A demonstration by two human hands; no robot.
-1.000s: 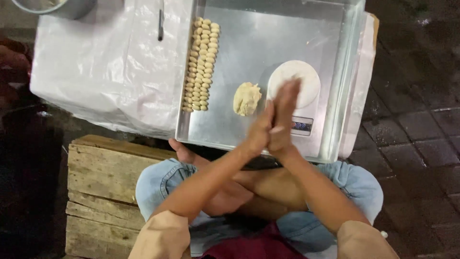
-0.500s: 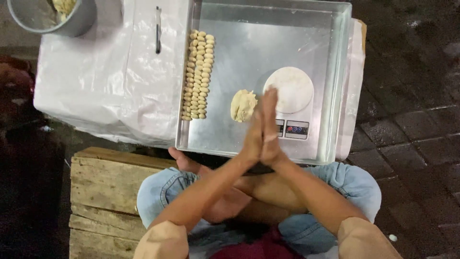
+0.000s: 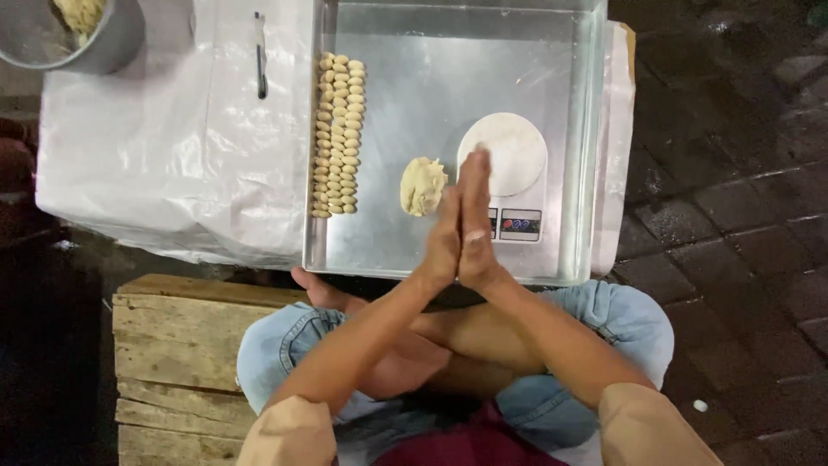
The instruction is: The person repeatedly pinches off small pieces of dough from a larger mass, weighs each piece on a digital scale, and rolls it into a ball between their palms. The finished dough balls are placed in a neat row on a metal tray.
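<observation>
My left hand and my right hand are pressed flat together, palm to palm, fingers straight and pointing away from me. They hover over the near edge of a shiny metal tray. Whatever lies between the palms is hidden. Just left of the fingertips a pale lump of dough rests on the tray. Beyond the fingertips stands a small scale with a round white plate. Neat rows of several small dough pieces run along the tray's left side.
The tray sits on a low table covered in white plastic sheet, where a dark thin tool lies. A grey bucket with dough is at the far left corner. I sit cross-legged on a wooden pallet; dark paving is to the right.
The pressed hands slid against each other and drifted slightly left, from over the scale's plate towards its near edge. The view also shifted a little.
</observation>
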